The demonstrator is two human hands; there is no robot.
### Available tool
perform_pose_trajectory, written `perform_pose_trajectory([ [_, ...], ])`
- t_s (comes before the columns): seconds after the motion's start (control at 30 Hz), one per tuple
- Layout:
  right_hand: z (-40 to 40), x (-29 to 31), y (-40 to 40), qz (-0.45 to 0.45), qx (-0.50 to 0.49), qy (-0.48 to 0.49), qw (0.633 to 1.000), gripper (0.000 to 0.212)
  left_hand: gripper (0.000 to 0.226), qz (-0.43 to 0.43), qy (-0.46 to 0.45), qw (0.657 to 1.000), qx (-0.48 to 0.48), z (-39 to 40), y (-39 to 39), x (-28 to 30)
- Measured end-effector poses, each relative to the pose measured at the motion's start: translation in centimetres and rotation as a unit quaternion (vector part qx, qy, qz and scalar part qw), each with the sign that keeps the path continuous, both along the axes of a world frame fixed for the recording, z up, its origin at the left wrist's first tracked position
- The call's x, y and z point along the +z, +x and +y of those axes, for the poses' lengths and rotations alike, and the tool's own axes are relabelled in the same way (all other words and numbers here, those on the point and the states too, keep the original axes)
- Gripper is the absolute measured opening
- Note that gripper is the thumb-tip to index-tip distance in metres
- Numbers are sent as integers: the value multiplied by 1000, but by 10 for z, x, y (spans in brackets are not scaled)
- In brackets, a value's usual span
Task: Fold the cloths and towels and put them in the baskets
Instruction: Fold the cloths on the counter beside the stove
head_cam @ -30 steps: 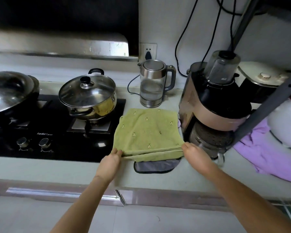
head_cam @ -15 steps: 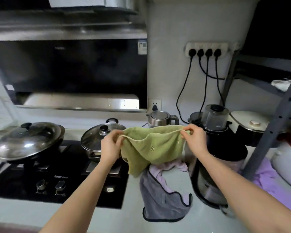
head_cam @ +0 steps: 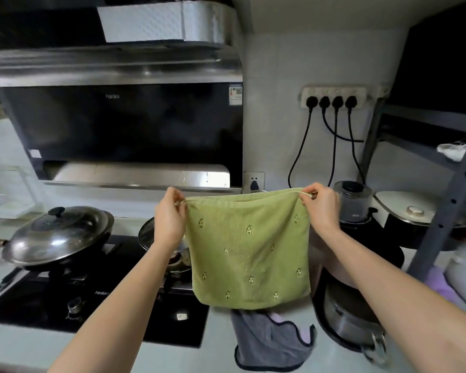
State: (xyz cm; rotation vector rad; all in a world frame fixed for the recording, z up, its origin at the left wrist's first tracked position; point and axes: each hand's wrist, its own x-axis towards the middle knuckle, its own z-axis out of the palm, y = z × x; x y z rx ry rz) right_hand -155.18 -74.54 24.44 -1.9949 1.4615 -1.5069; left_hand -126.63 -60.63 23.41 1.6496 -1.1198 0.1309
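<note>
A green towel (head_cam: 249,254) with small avocado prints hangs in the air above the counter, folded double, its two top edges held up. My left hand (head_cam: 170,214) pinches the top left corner and my right hand (head_cam: 319,208) pinches the top right corner. The towel is stretched flat between them. Below it a grey cloth (head_cam: 269,343) with a dark trim lies on the counter, a bit of pale purple fabric showing on it. No basket is in view.
A black gas hob (head_cam: 97,300) on the left carries a lidded wok (head_cam: 57,235) and a lidded pot (head_cam: 151,235). A blender (head_cam: 353,200) and a large cooker (head_cam: 355,305) stand right of the towel. A grey metal rack (head_cam: 447,211) and purple cloth (head_cam: 441,286) are at far right.
Both hands have lifted the green towel off the counter and pulled it taut at chest height. The view has tilted up. The grey cloth beneath is now uncovered.
</note>
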Motion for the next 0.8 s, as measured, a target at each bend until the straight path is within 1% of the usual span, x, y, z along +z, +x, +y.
perform_pose_trajectory([
  [0.13, 6, 6, -5, 109, 14, -29, 993, 10, 14, -37, 43, 998, 17, 4, 6, 2],
  [0.2, 8, 9, -5, 192, 24, -57, 979, 13, 18, -94, 113, 989, 24, 5, 9, 4],
  [0.23, 8, 10, -5, 243, 32, -66, 967, 13, 20, -144, 164, 975, 29, 6, 10, 5],
  [0.3, 9, 12, -4, 340, 45, -87, 935, 12, 31, -241, 258, 935, 44, 8, 11, 8],
  [0.37, 10, 14, -2, 413, 39, -109, 903, 9, 38, -285, 311, 905, 55, 7, 9, 12],
  [0.43, 11, 19, 1, 461, 30, -116, 879, 21, 34, -314, 346, 882, 59, 4, 6, 17],
  [0.5, 10, 28, -1, 469, 33, -128, 873, 26, 29, -332, 355, 872, 60, 2, 10, 24],
  [0.57, 3, 30, -5, 439, 46, -139, 886, 25, 20, -333, 342, 877, 50, -1, 21, 31],
  [0.67, 1, 21, -10, 423, 69, -97, 898, 21, 16, -324, 347, 880, 15, 0, 25, 35],
  [0.77, 1, 17, -17, 388, 55, -92, 915, 17, 6, -307, 368, 878, -2, 2, 11, 35],
  [0.8, -1, 17, -17, 392, 53, -98, 913, 19, 12, -297, 375, 878, -4, 3, 8, 35],
])
